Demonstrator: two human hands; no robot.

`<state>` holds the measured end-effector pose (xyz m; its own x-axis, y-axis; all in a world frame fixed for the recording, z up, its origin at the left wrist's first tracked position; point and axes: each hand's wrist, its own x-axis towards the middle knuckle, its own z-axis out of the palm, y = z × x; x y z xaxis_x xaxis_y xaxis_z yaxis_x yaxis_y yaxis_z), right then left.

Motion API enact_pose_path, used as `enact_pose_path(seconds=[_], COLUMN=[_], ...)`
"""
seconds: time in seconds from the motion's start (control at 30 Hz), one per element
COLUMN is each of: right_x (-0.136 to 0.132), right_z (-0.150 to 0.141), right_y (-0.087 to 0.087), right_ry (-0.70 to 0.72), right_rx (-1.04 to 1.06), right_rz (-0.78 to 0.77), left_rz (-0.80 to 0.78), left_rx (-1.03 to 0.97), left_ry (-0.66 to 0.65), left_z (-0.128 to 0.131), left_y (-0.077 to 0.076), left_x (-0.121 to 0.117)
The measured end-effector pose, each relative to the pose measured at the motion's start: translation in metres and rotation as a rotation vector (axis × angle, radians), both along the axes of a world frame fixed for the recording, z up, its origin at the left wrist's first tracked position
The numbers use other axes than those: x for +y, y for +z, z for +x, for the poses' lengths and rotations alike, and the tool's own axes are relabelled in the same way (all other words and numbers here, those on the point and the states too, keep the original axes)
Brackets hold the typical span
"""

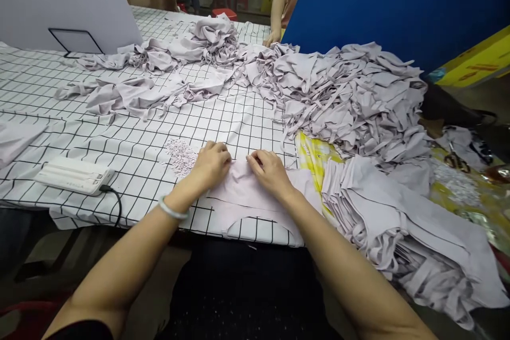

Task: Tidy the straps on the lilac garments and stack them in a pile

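Note:
A pale pinkish-grey fabric piece lies flat on the table's near edge, its lower part curved and close to my body. My left hand has its fingers curled closed on the top left of this piece. At its top right, my right hand pinches the fabric between thumb and fingers. The cloth puckers slightly between the two hands. Just left of my left hand is a small heap of tiny pale labels or scraps. What the fingertips hold besides cloth is hidden.
A grid-patterned tablecloth covers the table. A large heap of matching fabric pieces rises at the right, with a neat stack before it. A white power bank with a cable lies left. A co-worker's hand touches the far heap.

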<state>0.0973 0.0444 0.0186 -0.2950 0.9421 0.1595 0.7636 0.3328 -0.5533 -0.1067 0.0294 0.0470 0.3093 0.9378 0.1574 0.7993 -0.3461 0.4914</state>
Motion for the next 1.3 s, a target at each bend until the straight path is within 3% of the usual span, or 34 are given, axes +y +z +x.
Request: enact_pose_path(seconds=[0.13, 0.23, 0.33, 0.47, 0.53, 0.67, 0.77, 0.8, 0.87, 0.93, 1.0, 1.07, 1.13, 1.2, 1.3], right_x=[-0.008, -0.013, -0.016, -0.017, -0.016, -0.020, -0.056, -0.077, -0.130, -0.182, -0.217, -0.229, -0.222, -0.213, -0.216], right_z=[0.002, 0.002, 0.000, 0.001, 0.008, 0.036, 0.066, 0.075, 0.091, 0.099, 0.100, 0.096, 0.090, 0.085, 0.085], right_y=[-0.008, -0.014, -0.015, -0.014, -0.011, 0.007, 0.026, 0.029, 0.028, 0.014, -0.010, -0.033, -0.048, -0.050, -0.034], right_ry=[0.025, 0.037, 0.036, 0.050, 0.034, -0.059, -0.177, -0.230, -0.329, -0.357, -0.440, -0.535, -0.555, -0.491, -0.400], right_rx=[0.010, -0.024, -0.062, -0.093, -0.085, -0.023, 0.055, 0.097, 0.205, 0.322, 0.424, 0.571, 0.750, 0.886, 0.897], right_rz=[0.072, 0.147, 0.159, 0.205, 0.240, 0.271, 0.292, 0.279, 0.145, -0.187, -0.428, -0.493, -0.524, -0.589, -0.634], left_rz=[-0.505, -0.705, -0.630, -0.187, -0.005, -0.078, 0.050, 0.112, 0.125, 0.035, -0.002, 0.063, 0.141, 0.113, -0.038], left_rx=[-0.350, -0.561, -0.415, -0.052, 0.024, 0.190, 0.256, 0.250, 0.237, 0.250, 0.250, 0.148, -0.062, -0.281, -0.423], left_ry=[-0.312, -0.364, -0.198, 0.110, 0.139, 0.101, 0.149, 0.122, -0.082, -0.290, -0.297, -0.238, -0.322, -0.509, -0.601], left_z=[-0.022, -0.041, -0.046, -0.026, -0.015, -0.008, -0.009, -0.010, -0.010, -0.009, -0.001, 0.019, 0.050, 0.083, 0.114], left_y=[0.031, 0.042, 0.039, 0.023, 0.015, 0.005, 0.004, 0.003, 0.000, -0.007, -0.014, -0.019, -0.022, -0.026, -0.035], left_x=[0.029, 0.035, 0.032, 0.012, 0.004, 0.010, 0.008, 0.002, -0.012, -0.027, -0.038, -0.049, -0.064, -0.082, -0.106])
